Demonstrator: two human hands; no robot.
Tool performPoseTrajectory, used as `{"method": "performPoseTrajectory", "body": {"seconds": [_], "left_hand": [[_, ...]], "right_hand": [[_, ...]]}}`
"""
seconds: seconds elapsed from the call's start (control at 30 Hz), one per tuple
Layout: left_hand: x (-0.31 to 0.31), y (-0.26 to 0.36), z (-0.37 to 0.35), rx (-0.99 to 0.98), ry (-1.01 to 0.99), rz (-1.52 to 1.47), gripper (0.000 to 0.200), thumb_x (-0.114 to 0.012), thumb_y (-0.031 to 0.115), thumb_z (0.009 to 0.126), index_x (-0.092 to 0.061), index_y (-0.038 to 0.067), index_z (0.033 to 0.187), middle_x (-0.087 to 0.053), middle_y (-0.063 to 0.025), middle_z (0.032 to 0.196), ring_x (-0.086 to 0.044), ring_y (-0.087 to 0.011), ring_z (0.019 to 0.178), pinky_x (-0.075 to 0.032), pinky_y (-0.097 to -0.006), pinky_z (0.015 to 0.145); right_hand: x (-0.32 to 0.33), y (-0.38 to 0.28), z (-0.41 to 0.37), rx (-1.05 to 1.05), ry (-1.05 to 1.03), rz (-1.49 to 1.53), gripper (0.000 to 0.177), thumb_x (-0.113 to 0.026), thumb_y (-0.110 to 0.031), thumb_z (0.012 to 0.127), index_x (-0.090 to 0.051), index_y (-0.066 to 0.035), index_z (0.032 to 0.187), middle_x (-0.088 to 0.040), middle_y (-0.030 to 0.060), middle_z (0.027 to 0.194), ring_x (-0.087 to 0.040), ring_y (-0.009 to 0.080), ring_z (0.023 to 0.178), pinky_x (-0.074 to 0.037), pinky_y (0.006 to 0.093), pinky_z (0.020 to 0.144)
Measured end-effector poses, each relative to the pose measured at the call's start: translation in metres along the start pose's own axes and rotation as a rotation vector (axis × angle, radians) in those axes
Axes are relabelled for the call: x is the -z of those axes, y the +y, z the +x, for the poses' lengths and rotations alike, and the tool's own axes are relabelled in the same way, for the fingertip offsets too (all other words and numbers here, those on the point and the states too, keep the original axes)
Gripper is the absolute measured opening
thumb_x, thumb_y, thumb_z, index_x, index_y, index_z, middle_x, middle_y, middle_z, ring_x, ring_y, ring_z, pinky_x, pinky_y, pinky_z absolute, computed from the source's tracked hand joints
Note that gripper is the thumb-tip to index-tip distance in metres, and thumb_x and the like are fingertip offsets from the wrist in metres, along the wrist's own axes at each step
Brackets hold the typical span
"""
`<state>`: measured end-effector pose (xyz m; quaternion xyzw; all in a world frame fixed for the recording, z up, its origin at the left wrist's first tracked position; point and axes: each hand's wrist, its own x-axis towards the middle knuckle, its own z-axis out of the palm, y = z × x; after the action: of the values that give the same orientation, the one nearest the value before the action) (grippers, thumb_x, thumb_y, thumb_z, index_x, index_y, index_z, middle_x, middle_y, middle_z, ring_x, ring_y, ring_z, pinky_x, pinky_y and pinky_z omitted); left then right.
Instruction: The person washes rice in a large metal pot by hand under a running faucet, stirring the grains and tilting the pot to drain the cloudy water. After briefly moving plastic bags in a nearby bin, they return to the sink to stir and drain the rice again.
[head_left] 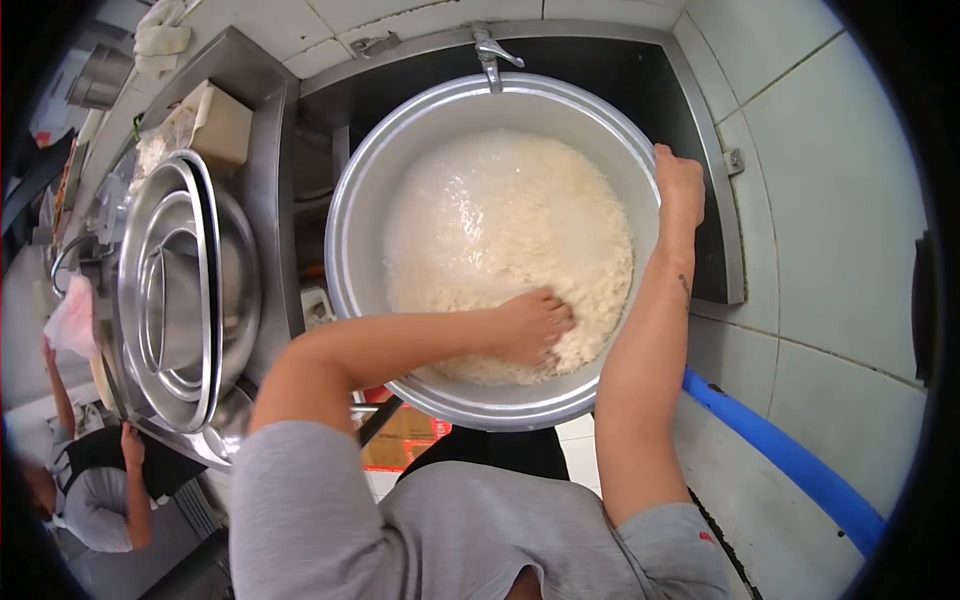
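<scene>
A large round metal pot holds pale grains, which look like rice, under cloudy water. My left hand reaches into the lower right part of the contents. Its fingers are apart and pressed into the grains, with the fingertips partly hidden. On the right side, my right hand is closed round the pot's rim. The pot stands beneath a metal tap, whose spout reaches over the far rim.
Nested metal basins lie on the steel counter at left, near a beige container. A blue hose runs along the tiled wall at lower right. Another person is at far left. Below the pot is a cardboard box.
</scene>
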<state>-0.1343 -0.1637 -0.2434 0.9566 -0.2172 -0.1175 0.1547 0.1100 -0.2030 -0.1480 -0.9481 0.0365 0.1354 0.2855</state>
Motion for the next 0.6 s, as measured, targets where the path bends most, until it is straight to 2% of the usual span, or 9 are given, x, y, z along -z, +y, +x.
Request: {"method": "performPoseTrajectory", "body": {"seconds": [0.1,0.17,0.3,0.37,0.43,0.47,0.5,0.57,0.6], "left_hand": [[0.036,-0.027,0.062,0.014,-0.449,0.244,0.041,-0.046,0.045,0.079,-0.065,0.013,0.095,-0.064,-0.0066,0.091,-0.056,-0.0176,0.089,-0.032,-0.0378,0.082],[0.037,-0.057,0.084,0.061,-0.42,0.427,0.035,-0.044,0.042,0.082,-0.068,0.018,0.09,-0.066,-0.0034,0.087,-0.057,-0.0165,0.091,-0.03,-0.0385,0.088],[0.049,-0.132,0.098,0.305,-0.23,0.451,0.041,-0.037,0.047,0.085,-0.067,0.02,0.096,-0.065,0.0002,0.099,-0.057,-0.017,0.1,-0.025,-0.0402,0.1],[0.077,-0.152,0.083,0.552,-0.254,0.384,0.045,-0.038,0.051,0.084,-0.066,0.02,0.098,-0.065,-0.0009,0.099,-0.057,-0.0177,0.1,-0.026,-0.0423,0.099],[0.07,-0.188,0.062,0.799,-0.172,0.155,0.05,-0.038,0.054,0.084,-0.064,0.015,0.103,-0.064,-0.0045,0.099,-0.058,-0.0234,0.096,-0.041,-0.0398,0.085],[0.069,-0.206,0.042,0.677,-0.142,0.116,0.053,-0.036,0.054,0.085,-0.062,0.012,0.106,-0.063,-0.0089,0.1,-0.059,-0.0272,0.094,-0.045,-0.0399,0.08],[0.038,-0.238,0.025,0.668,-0.029,-0.032,0.056,-0.031,0.052,0.088,-0.061,0.009,0.107,-0.059,-0.0124,0.11,-0.056,-0.0323,0.099,-0.04,-0.0434,0.088],[0.076,-0.212,-0.016,0.817,-0.378,-0.123,0.057,-0.026,0.052,0.09,-0.053,0.012,0.12,-0.051,-0.0153,0.123,-0.05,-0.0362,0.109,-0.033,-0.0442,0.097],[0.056,-0.225,-0.039,0.883,-0.418,-0.258,0.059,-0.024,0.054,0.09,-0.046,0.012,0.126,-0.043,-0.0156,0.129,-0.043,-0.035,0.115,-0.029,-0.0431,0.1]], "right_hand": [[0.001,0.003,0.002,0.005,0.025,-0.001,0.048,-0.049,-0.041,0.073,-0.065,-0.005,0.099,-0.061,0.0193,0.103,-0.056,0.0349,0.1,-0.043,0.0406,0.086],[0.002,0.002,0.003,0.018,0.005,-0.02,0.047,-0.049,-0.042,0.073,-0.065,-0.005,0.098,-0.061,0.019,0.103,-0.057,0.0347,0.1,-0.043,0.0403,0.086],[0.001,0.002,0.002,0.009,0.004,0.021,0.047,-0.049,-0.041,0.072,-0.065,-0.006,0.098,-0.061,0.0201,0.103,-0.057,0.0348,0.099,-0.043,0.0397,0.086],[-0.002,0.006,0.008,0.017,0.002,0.038,0.047,-0.05,-0.042,0.072,-0.065,-0.005,0.098,-0.061,0.0202,0.103,-0.057,0.0348,0.099,-0.043,0.0396,0.086],[-0.005,0.009,0.013,0.035,-0.009,0.058,0.048,-0.05,-0.042,0.071,-0.065,-0.004,0.097,-0.061,0.0203,0.102,-0.057,0.035,0.099,-0.043,0.0399,0.085],[-0.006,0.012,0.016,0.043,-0.014,0.071,0.048,-0.051,-0.042,0.071,-0.065,-0.004,0.096,-0.061,0.0203,0.102,-0.057,0.0351,0.099,-0.043,0.04,0.085],[-0.009,0.015,0.021,0.04,-0.019,0.097,0.049,-0.052,-0.042,0.071,-0.065,-0.003,0.096,-0.062,0.0202,0.101,-0.057,0.035,0.099,-0.042,0.0399,0.085],[-0.016,0.02,0.032,0.05,-0.033,0.154,0.049,-0.053,-0.042,0.07,-0.065,-0.002,0.095,-0.062,0.02,0.1,-0.057,0.0347,0.098,-0.042,0.0396,0.085],[-0.016,0.02,0.033,0.045,-0.036,0.188,0.05,-0.054,-0.042,0.07,-0.065,-0.001,0.095,-0.062,0.0201,0.1,-0.058,0.0346,0.098,-0.042,0.0394,0.085]]}}
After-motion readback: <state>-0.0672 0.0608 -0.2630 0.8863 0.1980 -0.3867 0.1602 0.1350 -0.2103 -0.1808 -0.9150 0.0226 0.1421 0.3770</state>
